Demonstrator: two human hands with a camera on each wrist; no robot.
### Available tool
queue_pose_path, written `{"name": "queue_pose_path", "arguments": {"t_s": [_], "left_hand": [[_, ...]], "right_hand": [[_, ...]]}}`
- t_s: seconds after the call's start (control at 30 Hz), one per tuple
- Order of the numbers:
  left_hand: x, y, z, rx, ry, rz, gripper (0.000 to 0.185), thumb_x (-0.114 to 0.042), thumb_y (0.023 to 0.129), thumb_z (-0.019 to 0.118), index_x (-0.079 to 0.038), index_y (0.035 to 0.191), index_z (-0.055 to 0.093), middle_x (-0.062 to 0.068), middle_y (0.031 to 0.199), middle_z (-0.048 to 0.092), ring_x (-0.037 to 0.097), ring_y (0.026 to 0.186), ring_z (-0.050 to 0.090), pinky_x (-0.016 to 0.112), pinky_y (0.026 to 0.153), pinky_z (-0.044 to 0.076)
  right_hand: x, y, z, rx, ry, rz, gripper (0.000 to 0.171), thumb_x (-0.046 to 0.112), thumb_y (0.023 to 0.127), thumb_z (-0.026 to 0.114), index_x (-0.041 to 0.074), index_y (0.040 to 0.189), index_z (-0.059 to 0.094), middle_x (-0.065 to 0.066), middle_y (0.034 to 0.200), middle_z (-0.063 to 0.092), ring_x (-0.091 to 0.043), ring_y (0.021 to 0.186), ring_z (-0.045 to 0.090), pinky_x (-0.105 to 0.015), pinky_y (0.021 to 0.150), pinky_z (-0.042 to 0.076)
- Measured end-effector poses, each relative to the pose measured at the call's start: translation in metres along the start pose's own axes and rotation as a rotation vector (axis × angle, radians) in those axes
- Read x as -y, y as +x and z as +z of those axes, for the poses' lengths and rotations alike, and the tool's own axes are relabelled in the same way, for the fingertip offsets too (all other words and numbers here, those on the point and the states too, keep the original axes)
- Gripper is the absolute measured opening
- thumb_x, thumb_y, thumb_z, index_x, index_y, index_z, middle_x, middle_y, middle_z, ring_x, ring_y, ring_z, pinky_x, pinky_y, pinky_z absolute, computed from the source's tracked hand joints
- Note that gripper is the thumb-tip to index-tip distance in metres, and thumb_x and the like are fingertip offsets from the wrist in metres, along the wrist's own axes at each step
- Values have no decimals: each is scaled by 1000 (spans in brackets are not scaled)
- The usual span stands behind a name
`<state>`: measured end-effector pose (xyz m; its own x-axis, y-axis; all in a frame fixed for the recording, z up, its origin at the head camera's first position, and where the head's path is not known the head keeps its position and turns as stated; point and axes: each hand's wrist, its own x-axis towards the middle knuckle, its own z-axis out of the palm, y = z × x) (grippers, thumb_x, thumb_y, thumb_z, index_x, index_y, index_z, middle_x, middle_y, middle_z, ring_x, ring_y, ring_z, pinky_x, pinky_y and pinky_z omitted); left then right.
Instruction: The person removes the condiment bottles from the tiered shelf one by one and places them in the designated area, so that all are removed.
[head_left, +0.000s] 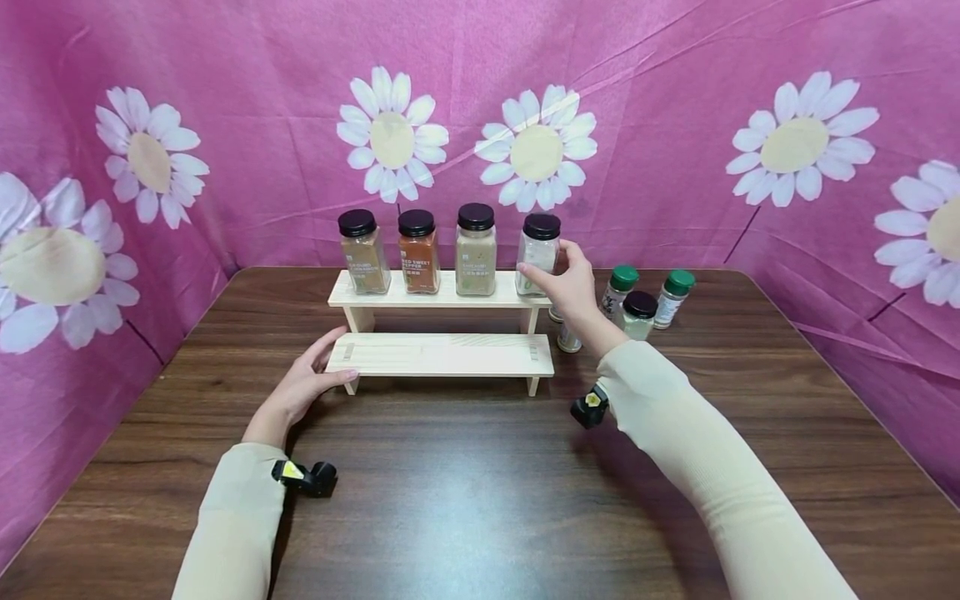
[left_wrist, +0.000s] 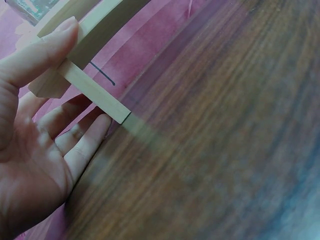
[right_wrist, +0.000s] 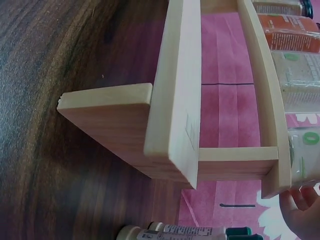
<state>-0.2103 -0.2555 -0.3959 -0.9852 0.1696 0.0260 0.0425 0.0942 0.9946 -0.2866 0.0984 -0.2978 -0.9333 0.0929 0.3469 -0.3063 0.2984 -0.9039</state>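
Observation:
A two-step pale wooden rack (head_left: 442, 354) stands on a dark wood table (head_left: 465, 492). On its upper step stand four black-capped spice jars. My right hand (head_left: 564, 277) grips the rightmost one, a clear jar (head_left: 537, 254), at the right end of that step. The other three hold tan (head_left: 363, 251), reddish (head_left: 417, 251) and beige (head_left: 476, 250) spice. My left hand (head_left: 309, 385) rests with straight fingers against the left end of the lower step; the left wrist view shows its thumb (left_wrist: 42, 50) on the rack's edge (left_wrist: 95, 95). The rack's right end (right_wrist: 175, 100) fills the right wrist view.
Behind my right arm, right of the rack, stand several small jars: two green-capped (head_left: 619, 289) (head_left: 673, 297), one black-capped (head_left: 639, 314), and others partly hidden. A green-capped jar (right_wrist: 190, 233) shows at the bottom of the right wrist view. Pink daisy-print cloth (head_left: 675, 100) walls the table on three sides.

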Motion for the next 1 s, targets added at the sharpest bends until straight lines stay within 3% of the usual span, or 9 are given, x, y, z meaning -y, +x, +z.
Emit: {"name": "queue_pose_path", "arguments": {"t_s": [0.4, 1.0], "left_hand": [[0, 0, 0, 0, 3, -7, 75, 0, 77, 61, -6, 137, 17, 16, 125, 34, 8, 99, 44, 19, 80, 38], [-2, 0, 1, 6, 7, -10, 75, -1, 77, 61, -6, 137, 16, 19, 125, 34, 8, 97, 45, 19, 78, 39]], "right_hand": [[3, -1, 2, -41, 2, -19, 45, 15, 67, 73, 1, 105, 54, -5, 87, 53, -12, 78, 46, -23, 71, 38], [17, 0, -7, -1, 78, 13, 42, 13, 69, 72, 4, 106, 56, -7, 91, 56, -14, 81, 50, -27, 73, 41]]}}
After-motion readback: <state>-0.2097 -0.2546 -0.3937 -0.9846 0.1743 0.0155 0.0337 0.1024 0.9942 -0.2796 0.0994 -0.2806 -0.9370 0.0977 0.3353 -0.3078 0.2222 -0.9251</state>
